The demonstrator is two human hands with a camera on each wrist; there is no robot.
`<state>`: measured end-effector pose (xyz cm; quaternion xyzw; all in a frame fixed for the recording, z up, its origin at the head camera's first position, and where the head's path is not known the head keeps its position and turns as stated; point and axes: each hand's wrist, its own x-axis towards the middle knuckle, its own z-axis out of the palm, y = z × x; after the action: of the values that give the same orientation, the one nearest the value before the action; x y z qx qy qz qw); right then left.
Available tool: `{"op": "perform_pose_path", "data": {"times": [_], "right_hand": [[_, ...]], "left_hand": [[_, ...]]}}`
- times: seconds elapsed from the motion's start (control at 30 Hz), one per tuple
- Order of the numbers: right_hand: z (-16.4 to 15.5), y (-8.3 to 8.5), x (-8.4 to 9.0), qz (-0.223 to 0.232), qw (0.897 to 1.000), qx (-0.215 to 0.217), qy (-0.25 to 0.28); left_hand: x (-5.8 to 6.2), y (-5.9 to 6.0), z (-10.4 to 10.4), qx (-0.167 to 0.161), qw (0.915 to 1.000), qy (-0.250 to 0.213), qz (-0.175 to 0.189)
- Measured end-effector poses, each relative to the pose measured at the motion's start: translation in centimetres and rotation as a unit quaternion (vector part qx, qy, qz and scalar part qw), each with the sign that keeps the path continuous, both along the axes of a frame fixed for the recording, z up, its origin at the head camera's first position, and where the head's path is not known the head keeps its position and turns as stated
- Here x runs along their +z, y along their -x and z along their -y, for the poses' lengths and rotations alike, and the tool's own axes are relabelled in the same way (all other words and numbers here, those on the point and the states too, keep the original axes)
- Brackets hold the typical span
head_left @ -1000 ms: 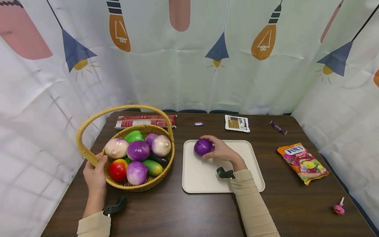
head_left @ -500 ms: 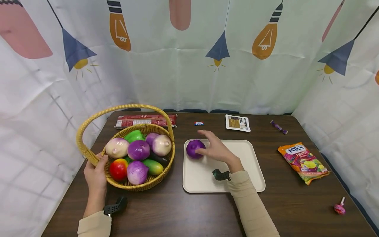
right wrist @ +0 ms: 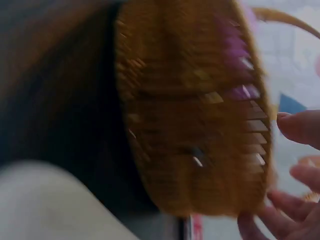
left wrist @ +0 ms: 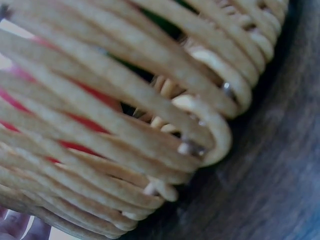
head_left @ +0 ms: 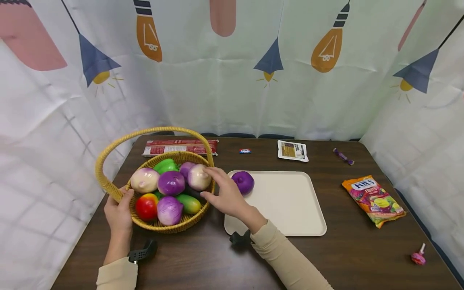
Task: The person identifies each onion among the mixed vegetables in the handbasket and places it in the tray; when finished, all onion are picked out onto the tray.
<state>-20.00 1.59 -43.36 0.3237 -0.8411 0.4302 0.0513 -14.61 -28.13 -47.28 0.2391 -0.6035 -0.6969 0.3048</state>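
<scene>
Head view: from above and behind both forearms, facing forward and down across the dark brown wooden table (head_left: pixel 203 262). Left wrist view: pressed close against the outer weave of the round yellow wicker basket (left wrist: pixel 130 125), beside the left hand (head_left: pixel 117 211). Right wrist view: blurred, near the basket's side, fingertips (right wrist: pixel 300 127) at its right edge. Shared by all three: basket and tabletop.
</scene>
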Motion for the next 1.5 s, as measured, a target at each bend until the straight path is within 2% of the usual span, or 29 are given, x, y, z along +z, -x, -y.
{"op": "perform_pose_path", "data": {"times": [0.1, 0.3, 0.37, 0.57, 0.73, 0.87, 1.03, 1.17, 1.27, 1.37, 1.5], "right_hand": [[1.2, -0.4, -0.6, -0.01, 0.999, -0.028, -0.045], [2.5, -0.4, -1.0, -0.027, 0.996, -0.067, -0.061], [2.7, -0.5, -0.9, -0.032, 0.995, -0.065, -0.073], [3.0, -0.8, -0.9, -0.036, 0.992, -0.019, -0.117], [2.8, -1.0, -0.8, -0.041, 0.993, -0.012, -0.11], [2.2, -1.1, -0.1, -0.015, 0.999, -0.011, -0.049], [-0.8, -0.8, 1.3, 0.047, 0.998, -0.004, 0.046], [-4.8, 0.2, 1.5, 0.042, 0.997, -0.026, 0.054], [-8.2, 1.2, 1.5, 0.053, 0.994, -0.067, 0.064], [-11.5, 2.2, 1.2, 0.086, 0.988, -0.111, 0.071], [-15.5, 3.7, 0.2, 0.123, 0.98, -0.152, 0.047]], "left_hand": [[-0.1, 0.1, 0.0, -0.007, 1.0, -0.004, -0.002], [0.1, 0.0, -0.1, -0.015, 0.9999, -0.004, 0.002], [0.1, -0.1, -0.2, -0.011, 0.9999, 0.002, 0.009], [0.2, -0.2, -0.2, -0.005, 0.9997, 0.011, 0.023], [0.2, -0.2, -0.2, -0.005, 0.9996, 0.013, 0.024], [0.1, -0.3, -0.1, -0.004, 0.9997, 0.013, 0.022], [0.0, -0.2, 0.0, -0.003, 0.9999, 0.011, 0.009], [0.0, -0.2, 0.0, -0.003, 0.9999, 0.01, 0.008], [0.1, -0.2, -0.1, -0.003, 0.9999, 0.011, 0.008], [0.2, -0.2, -0.2, -0.002, 0.9998, 0.015, 0.011], [0.1, -0.3, -0.2, -0.001, 0.9995, 0.021, 0.022]]}}
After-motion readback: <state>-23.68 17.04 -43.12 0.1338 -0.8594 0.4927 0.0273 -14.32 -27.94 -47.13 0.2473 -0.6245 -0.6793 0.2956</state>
